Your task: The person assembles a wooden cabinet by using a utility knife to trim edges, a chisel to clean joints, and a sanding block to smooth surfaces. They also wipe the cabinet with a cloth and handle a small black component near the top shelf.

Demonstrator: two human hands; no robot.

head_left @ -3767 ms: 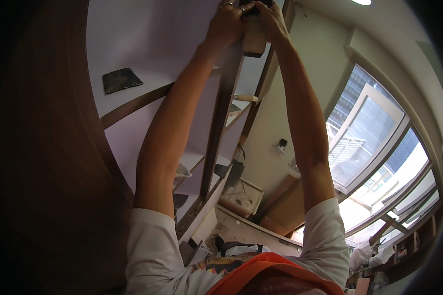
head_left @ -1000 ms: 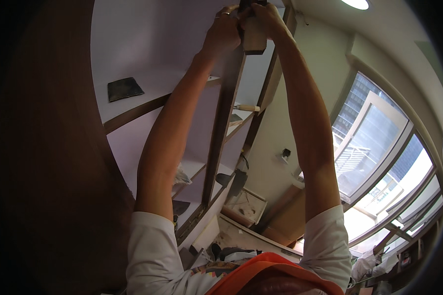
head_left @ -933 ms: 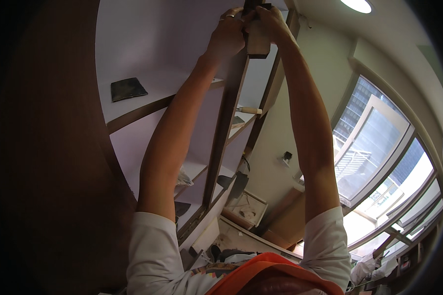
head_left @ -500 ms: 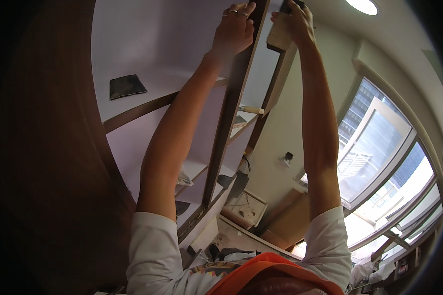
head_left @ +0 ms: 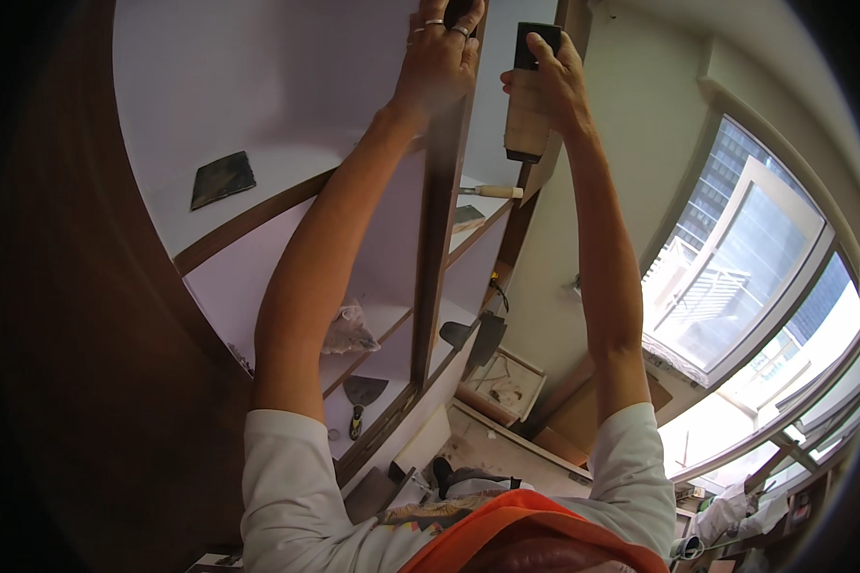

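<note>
Both my arms reach up to a tall shelf unit. My left hand (head_left: 437, 59), wearing rings, is closed at the top against the dark upright (head_left: 441, 229). A dark piece (head_left: 458, 13) shows between its fingers, cut off by the picture's edge, and its kind is unclear. To the right, my right hand (head_left: 561, 88) grips a pale wooden block with black ends (head_left: 525, 119), held nearly upright beside the shelf. Below it a tool with a pale wooden handle (head_left: 499, 192) lies on a shelf.
A flat black sheet (head_left: 224, 180) lies on the left shelf. Lower shelves hold a clear plastic bag (head_left: 352, 330) and a putty knife (head_left: 359, 401). An open-topped box or drawer (head_left: 506, 385) and brown boards (head_left: 583, 420) stand below, with a window (head_left: 735, 258) at right.
The view has shifted, so the shelves sit further left. My right hand and the wooden block have come down a little, showing more of the block. My left hand stays by the upright.
</note>
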